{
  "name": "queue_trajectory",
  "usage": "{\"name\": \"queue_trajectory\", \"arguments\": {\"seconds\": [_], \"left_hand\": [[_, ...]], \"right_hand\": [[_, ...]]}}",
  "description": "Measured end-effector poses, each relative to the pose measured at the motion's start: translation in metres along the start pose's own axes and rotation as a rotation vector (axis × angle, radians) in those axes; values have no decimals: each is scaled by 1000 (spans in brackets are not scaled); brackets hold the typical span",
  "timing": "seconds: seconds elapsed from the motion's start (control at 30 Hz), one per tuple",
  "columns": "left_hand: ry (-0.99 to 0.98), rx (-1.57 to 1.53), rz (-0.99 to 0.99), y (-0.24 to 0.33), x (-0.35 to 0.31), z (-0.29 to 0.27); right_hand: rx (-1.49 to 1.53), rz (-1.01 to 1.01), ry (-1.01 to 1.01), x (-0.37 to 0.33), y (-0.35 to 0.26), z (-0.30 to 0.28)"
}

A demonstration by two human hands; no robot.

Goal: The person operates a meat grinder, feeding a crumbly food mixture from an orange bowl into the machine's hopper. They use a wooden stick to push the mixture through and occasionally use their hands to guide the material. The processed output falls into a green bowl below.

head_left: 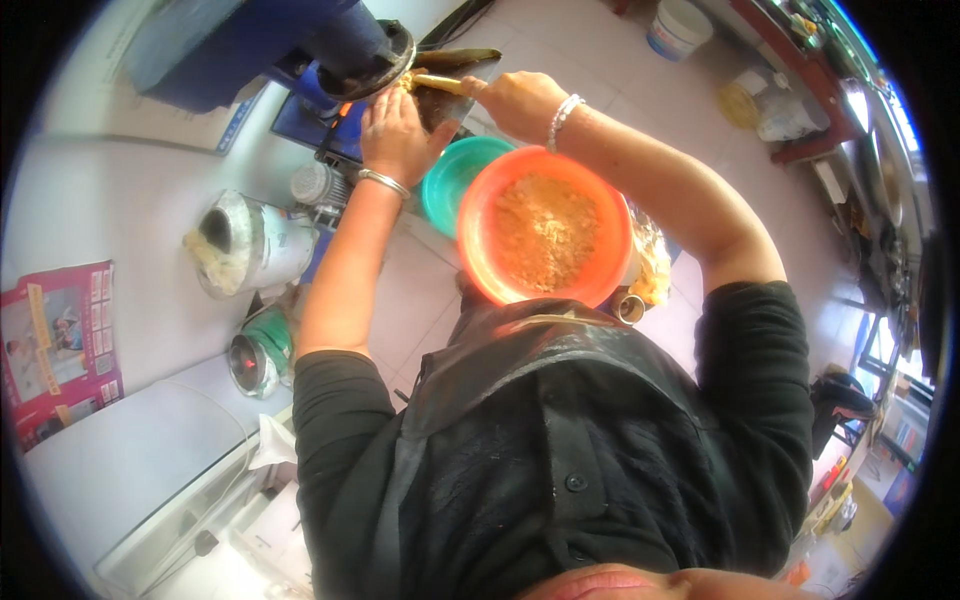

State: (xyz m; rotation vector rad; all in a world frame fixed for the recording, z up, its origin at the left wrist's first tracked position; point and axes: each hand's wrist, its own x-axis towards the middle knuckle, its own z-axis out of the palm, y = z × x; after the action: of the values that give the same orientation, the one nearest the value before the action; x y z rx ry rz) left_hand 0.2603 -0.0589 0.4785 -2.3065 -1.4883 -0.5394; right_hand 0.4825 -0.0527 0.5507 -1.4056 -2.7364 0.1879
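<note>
My right hand (520,105) is closed round a pale wooden stick (440,84), which points left toward the round metal end (392,58) of a blue machine (265,50). Just below that end my left hand (402,135) lies with its fingers stretched out, beside the stick's tip. Yellowish crumbly material (408,79) sits between fingertips and tip. Under both hands a dark metal chute or tray (478,70) slopes out. Nearer me stands an orange basin (478,240) with crumbly yellow-brown material (547,235) in it, partly over a green basin (440,190).
On the left are a white bucket (275,250), a grey motor (320,184) and a green container (268,340). A white bucket (680,28) stands on the tiled floor (600,60) at the far right, with a reddish table (800,75) beyond it.
</note>
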Motion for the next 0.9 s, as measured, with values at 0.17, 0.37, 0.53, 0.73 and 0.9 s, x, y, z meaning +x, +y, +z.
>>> {"name": "queue_trajectory", "arguments": {"seconds": [0.17, 0.37, 0.53, 0.73, 0.9], "left_hand": [[-78, 26, -24, 5, 5, -8], [-62, 29, 13, 5, 6, -5], [-57, -39, 27, 3, 5, -2], [-23, -66, 77, -2, 5, 3], [40, -60, 121, -2, 8, 2]], "right_hand": [[135, 10, 26, 1, 9, -7], [193, 143, 9, -4, 13, -14], [217, 105, -79, 8, -2, -16], [155, 35, -44, 10, -7, -17], [123, -45, 59, 9, -11, -16]]}}
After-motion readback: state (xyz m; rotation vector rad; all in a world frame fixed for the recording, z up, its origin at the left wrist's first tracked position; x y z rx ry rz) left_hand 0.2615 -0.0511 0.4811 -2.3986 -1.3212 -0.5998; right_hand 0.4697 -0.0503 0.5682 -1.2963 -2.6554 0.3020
